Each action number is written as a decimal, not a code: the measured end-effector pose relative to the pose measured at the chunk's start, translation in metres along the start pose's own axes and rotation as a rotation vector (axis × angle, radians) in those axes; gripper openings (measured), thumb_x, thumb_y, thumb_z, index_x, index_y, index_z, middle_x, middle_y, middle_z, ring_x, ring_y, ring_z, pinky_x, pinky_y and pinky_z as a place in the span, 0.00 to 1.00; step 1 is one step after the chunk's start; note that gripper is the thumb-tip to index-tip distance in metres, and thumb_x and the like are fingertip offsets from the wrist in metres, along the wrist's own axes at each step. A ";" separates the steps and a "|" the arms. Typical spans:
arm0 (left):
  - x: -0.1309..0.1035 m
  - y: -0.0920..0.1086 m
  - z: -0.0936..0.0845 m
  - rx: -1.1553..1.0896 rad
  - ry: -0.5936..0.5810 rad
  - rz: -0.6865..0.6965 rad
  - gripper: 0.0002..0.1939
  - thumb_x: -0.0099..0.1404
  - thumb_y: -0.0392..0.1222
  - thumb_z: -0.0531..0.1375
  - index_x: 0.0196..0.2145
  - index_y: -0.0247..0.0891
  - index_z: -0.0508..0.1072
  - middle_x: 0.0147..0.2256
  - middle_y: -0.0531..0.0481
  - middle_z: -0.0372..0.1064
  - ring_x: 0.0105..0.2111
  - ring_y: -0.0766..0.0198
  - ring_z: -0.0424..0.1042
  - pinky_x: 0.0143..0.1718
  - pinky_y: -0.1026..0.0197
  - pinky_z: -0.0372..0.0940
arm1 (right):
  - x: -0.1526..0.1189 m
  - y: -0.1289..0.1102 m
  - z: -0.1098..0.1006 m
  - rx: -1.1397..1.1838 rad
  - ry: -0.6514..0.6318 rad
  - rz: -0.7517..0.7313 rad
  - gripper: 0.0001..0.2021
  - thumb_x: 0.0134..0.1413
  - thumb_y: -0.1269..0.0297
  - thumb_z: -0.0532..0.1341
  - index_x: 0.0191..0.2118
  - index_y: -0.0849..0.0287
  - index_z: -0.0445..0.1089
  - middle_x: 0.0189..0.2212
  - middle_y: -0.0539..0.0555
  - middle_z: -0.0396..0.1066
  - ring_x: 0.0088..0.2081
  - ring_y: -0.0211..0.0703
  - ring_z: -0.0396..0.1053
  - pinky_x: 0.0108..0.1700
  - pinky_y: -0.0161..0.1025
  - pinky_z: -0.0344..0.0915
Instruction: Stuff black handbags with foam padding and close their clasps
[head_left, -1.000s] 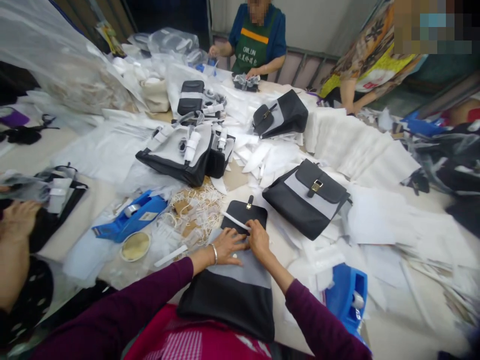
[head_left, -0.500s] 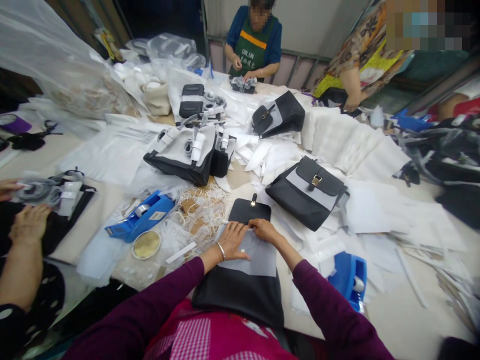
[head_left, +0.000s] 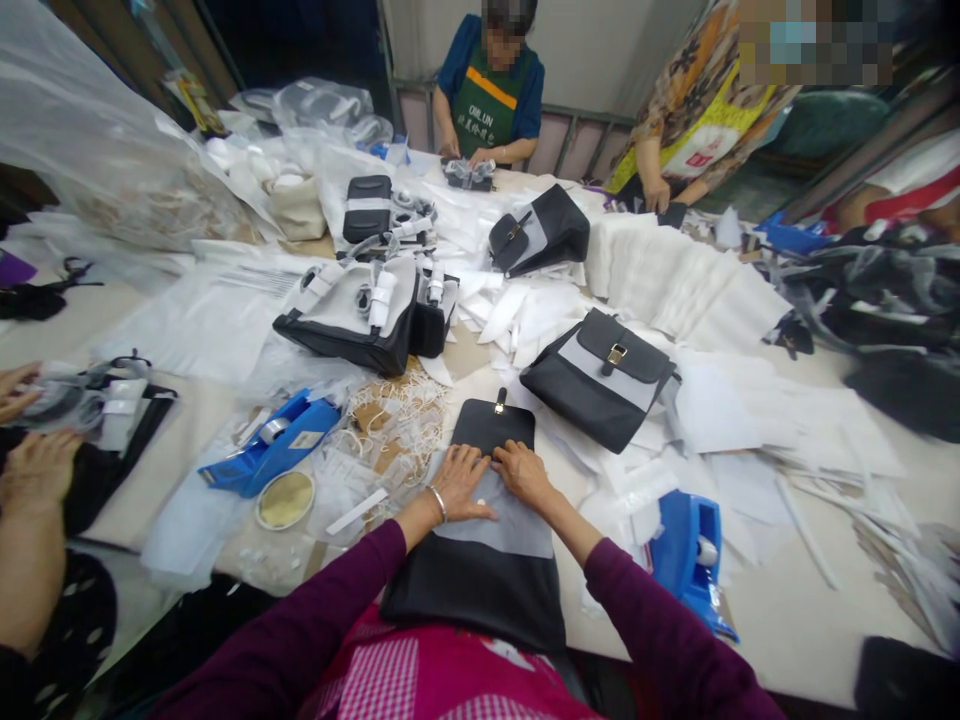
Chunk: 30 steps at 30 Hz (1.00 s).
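Head view, nearest first: low in the middle of the frame lies a flat black and grey leather-look bag, its long axis running from the bottom edge straight up the frame, its near end at the edge of the tabletop. Both hands rest on its grey band, side by side and almost touching. The left hand, with a silver bangle at the wrist, lies flat with fingers spread; the right hand lies palm down with fingers curled, thumb toward the left hand. Neither pinches anything that I can make out. Just above the fingertips, the bag's black flap with a small brass clasp lies opened out flat, equally near both hands. Further up and right sits a closed black and grey satchel.
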<state>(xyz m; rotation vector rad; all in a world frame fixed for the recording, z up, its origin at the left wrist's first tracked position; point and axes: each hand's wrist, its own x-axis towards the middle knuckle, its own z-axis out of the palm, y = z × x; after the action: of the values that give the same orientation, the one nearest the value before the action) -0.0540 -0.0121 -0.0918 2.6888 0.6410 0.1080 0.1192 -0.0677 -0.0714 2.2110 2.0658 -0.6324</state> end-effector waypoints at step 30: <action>-0.001 -0.003 0.001 -0.008 -0.044 0.089 0.38 0.52 0.71 0.55 0.57 0.52 0.62 0.54 0.44 0.60 0.50 0.42 0.55 0.50 0.38 0.49 | 0.069 -0.013 -0.090 0.051 -0.033 0.262 0.17 0.46 0.53 0.63 0.39 0.60 0.71 0.38 0.58 0.73 0.41 0.49 0.70 0.36 0.37 0.61</action>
<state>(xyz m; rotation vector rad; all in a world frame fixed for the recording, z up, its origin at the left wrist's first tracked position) -0.0558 -0.0105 -0.0942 2.7042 0.5065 0.0745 0.1313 0.0271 -0.0087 2.4225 1.7207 -0.6970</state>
